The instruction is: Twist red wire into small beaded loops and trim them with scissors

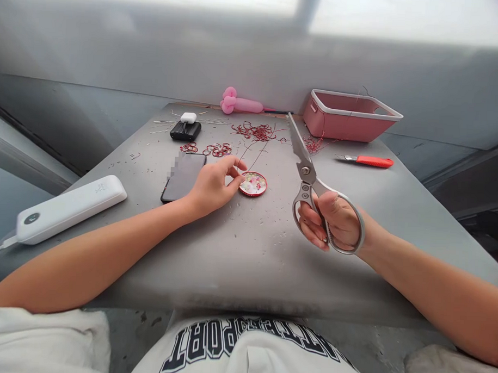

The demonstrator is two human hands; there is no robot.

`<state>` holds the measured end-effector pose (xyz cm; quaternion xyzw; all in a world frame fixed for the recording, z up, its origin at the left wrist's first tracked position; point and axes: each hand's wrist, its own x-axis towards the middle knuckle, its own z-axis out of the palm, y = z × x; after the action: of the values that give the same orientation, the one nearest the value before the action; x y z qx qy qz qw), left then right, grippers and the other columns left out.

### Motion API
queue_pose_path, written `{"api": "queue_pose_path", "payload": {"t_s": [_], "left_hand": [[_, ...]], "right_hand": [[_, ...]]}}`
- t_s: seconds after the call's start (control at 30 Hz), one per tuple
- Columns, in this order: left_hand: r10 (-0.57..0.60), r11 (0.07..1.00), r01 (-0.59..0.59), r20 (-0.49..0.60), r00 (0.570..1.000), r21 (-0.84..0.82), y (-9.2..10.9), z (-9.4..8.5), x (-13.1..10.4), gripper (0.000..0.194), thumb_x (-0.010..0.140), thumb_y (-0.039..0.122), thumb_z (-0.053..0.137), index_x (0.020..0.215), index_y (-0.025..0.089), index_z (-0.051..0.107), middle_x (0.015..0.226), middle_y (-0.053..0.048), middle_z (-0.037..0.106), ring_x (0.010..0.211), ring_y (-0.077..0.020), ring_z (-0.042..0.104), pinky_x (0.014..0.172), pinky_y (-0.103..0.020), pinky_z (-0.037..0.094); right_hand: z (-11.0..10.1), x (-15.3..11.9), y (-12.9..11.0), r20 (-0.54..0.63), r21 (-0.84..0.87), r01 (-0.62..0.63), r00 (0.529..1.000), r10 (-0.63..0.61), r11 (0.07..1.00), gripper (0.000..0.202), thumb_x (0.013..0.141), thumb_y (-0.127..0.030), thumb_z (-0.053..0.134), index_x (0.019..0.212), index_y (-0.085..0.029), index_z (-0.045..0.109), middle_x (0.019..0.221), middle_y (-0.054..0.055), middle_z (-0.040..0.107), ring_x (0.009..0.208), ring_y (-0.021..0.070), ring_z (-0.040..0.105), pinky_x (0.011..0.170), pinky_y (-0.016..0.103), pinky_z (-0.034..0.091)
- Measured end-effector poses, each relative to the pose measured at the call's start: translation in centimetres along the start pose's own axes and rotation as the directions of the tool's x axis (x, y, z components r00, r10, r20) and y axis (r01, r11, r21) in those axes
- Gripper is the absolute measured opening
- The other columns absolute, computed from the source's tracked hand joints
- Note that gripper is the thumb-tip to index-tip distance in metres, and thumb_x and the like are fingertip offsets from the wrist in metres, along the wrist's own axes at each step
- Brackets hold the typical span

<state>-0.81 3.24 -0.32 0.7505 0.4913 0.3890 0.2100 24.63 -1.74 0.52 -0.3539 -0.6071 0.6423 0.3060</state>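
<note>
My left hand [216,181] is closed in a pinch at the left edge of a small round piece [254,184] with a red rim and pale, pink and green bits inside it. Two thin dark strands [260,154] rise from beside the fingertips and the rim toward the back of the table. In my right hand [333,222] is a pair of metal scissors [304,169], thumb through one loop and fingers through the other. The blades point up and away, closed together.
Red wire scraps [257,132] and red rings [217,149] lie behind a phone [186,176]. A black box [185,131] bears a white case [188,118]. A white power bank [70,208], pink balloon [241,103], pink basket [343,122] and red utility knife [374,162] surround them.
</note>
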Motion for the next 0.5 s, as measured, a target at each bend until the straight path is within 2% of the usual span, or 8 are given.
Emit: {"api": "queue_pose_path", "payload": {"t_s": [0.07, 0.13, 0.2, 0.23, 0.3, 0.4, 0.43, 0.5], "left_hand": [[-0.023, 0.998, 0.023, -0.002, 1.0, -0.056, -0.2, 0.0, 0.1, 0.015, 0.084, 0.021, 0.065, 0.098, 0.02, 0.063, 0.079, 0.001, 0.071, 0.071, -0.0138, 0.062, 0.083, -0.031, 0.05], [-0.058, 0.992, 0.058, -0.003, 0.998, -0.111, -0.5, 0.0, 0.3, 0.017, 0.083, 0.024, 0.066, 0.099, 0.02, 0.063, 0.081, -0.001, 0.071, 0.079, -0.0161, 0.067, 0.085, -0.032, 0.051], [-0.104, 0.983, 0.102, -0.001, 0.995, -0.154, -0.6, -0.1, 0.5, 0.018, 0.083, 0.026, 0.067, 0.099, 0.02, 0.062, 0.082, -0.002, 0.071, 0.081, -0.0175, 0.068, 0.082, -0.033, 0.052], [-0.127, 0.977, 0.126, 0.003, 0.992, -0.173, -0.7, -0.2, 0.6, 0.019, 0.082, 0.027, 0.068, 0.099, 0.02, 0.062, 0.083, -0.002, 0.072, 0.081, -0.0181, 0.069, 0.081, -0.033, 0.051], [-0.172, 0.963, 0.172, 0.019, 0.985, -0.209, -0.5, -0.5, 0.7, 0.021, 0.082, 0.029, 0.069, 0.099, 0.019, 0.061, 0.082, -0.003, 0.072, 0.08, -0.0186, 0.069, 0.076, -0.033, 0.05], [-0.222, 0.938, 0.231, 0.065, 0.973, -0.26, 0.2, -0.8, 0.6, 0.024, 0.083, 0.03, 0.07, 0.101, 0.019, 0.06, 0.082, -0.003, 0.074, 0.078, -0.0182, 0.07, 0.071, -0.031, 0.048], [-0.231, 0.93, 0.245, 0.085, 0.969, -0.275, 0.5, -0.9, 0.6, 0.024, 0.083, 0.031, 0.07, 0.101, 0.019, 0.06, 0.083, -0.004, 0.075, 0.078, -0.0181, 0.07, 0.07, -0.03, 0.047], [-0.238, 0.915, 0.267, 0.132, 0.962, -0.301, 1.2, -0.9, 0.3, 0.025, 0.084, 0.033, 0.07, 0.103, 0.019, 0.06, 0.085, -0.004, 0.077, 0.08, -0.0181, 0.071, 0.069, -0.03, 0.047]], "right_hand": [[-0.3, 0.1, -0.2, -0.055, -0.064, 0.009, 0.998, -0.012, 0.998, 0.076, 0.068, -0.097, 0.048, 0.061, -0.021, 0.038, 0.044, -0.006, 0.038, 0.035, 0.0112, 0.045, 0.036, 0.024, 0.037], [-0.9, 0.0, -0.9, -0.052, -0.187, -0.005, 0.999, -0.004, 0.982, 0.084, 0.063, -0.105, 0.029, 0.064, -0.022, 0.041, 0.049, -0.003, 0.044, 0.044, 0.0157, 0.054, 0.046, 0.03, 0.046], [-1.8, -0.3, -2.0, -0.054, -0.399, -0.02, 0.999, -0.002, 0.917, 0.091, 0.061, -0.106, 0.012, 0.066, -0.022, 0.044, 0.056, 0.001, 0.049, 0.056, 0.02, 0.06, 0.056, 0.034, 0.049], [-2.3, -0.5, -2.6, -0.103, -0.549, -0.046, 0.995, -0.013, 0.835, 0.09, 0.063, -0.106, 0.011, 0.065, -0.022, 0.044, 0.058, 0.002, 0.051, 0.059, 0.0198, 0.06, 0.057, 0.034, 0.048], [-3.7, -0.9, -3.6, -0.239, -0.721, -0.165, 0.971, -0.018, 0.673, 0.078, 0.065, -0.099, 0.047, 0.06, -0.021, 0.046, 0.057, 0.002, 0.051, 0.052, 0.0152, 0.047, 0.049, 0.03, 0.034], [-6.3, -1.0, -4.0, -0.462, -0.865, -0.451, 0.887, 0.005, 0.22, 0.073, 0.061, -0.09, 0.065, 0.049, -0.022, 0.043, 0.044, 0.0, 0.04, 0.042, 0.012, 0.032, 0.043, 0.029, 0.02], [-7.2, -0.9, -3.8, -0.482, -0.867, -0.475, 0.876, -0.016, 0.149, 0.071, 0.063, -0.088, 0.067, 0.047, -0.022, 0.045, 0.041, 0.001, 0.041, 0.04, 0.0126, 0.033, 0.042, 0.03, 0.021], [-9.1, -0.5, -3.1, -0.432, -0.895, -0.416, 0.898, -0.086, 0.159, 0.067, 0.064, -0.08, 0.074, 0.042, -0.022, 0.048, 0.035, 0.002, 0.04, 0.032, 0.0121, 0.03, 0.039, 0.031, 0.019]]}}
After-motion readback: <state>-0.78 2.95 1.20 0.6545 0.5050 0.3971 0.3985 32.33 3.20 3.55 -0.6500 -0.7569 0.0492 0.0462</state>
